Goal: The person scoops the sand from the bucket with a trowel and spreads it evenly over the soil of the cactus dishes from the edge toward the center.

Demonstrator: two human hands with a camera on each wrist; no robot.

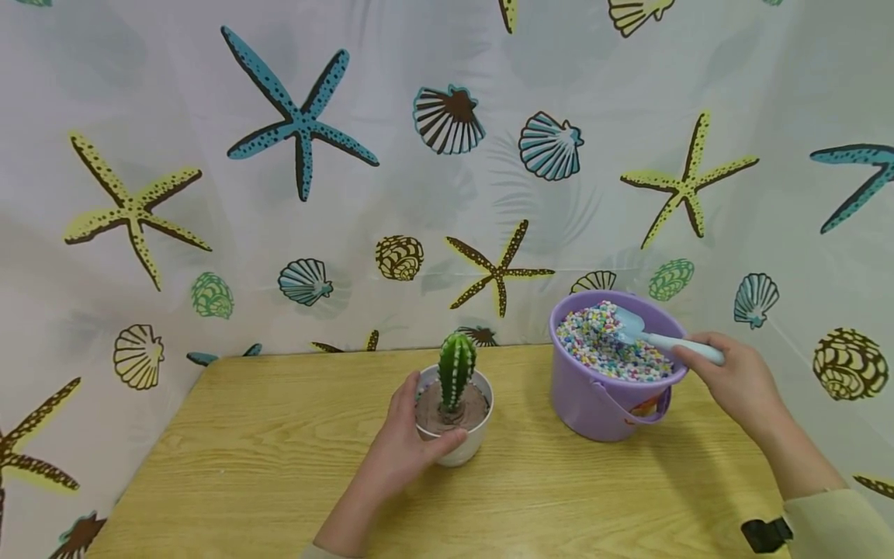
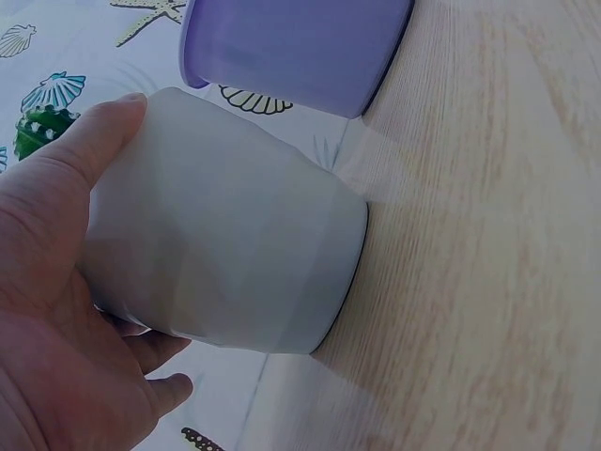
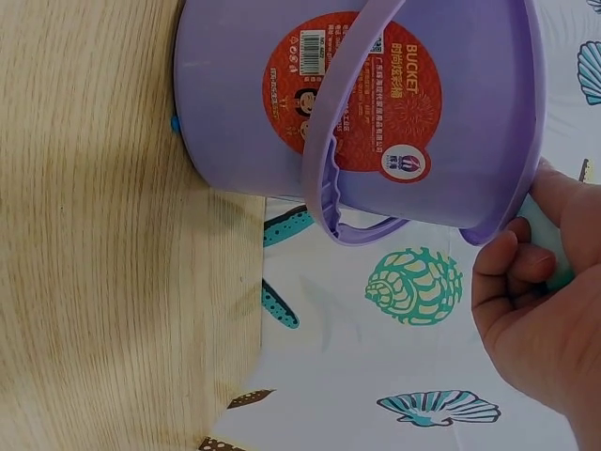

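A green cactus (image 1: pixel 455 373) stands upright in a white pot (image 1: pixel 461 454) filled with brown soil-like material. My left hand (image 1: pixel 408 442) grips the pot from its left side, thumb across the front rim; in the left wrist view the pot's base rests on the table. To the right, my right hand (image 1: pixel 733 380) holds the handle of a light blue toy shovel (image 1: pixel 670 341). The shovel's blade is in the purple bucket (image 1: pixel 594 404), among many small multicoloured beads (image 1: pixel 608 353). In the right wrist view, curled fingers (image 3: pixel 531 268) wrap the handle beside the bucket's rim.
The bucket's handle (image 3: pixel 329 141) hangs down its side, over a red label (image 3: pixel 291 85). Under everything is a wood-grain table (image 1: pixel 279 435). A white curtain (image 1: pixel 391 194) printed with starfish and shells rises behind the table and at its sides.
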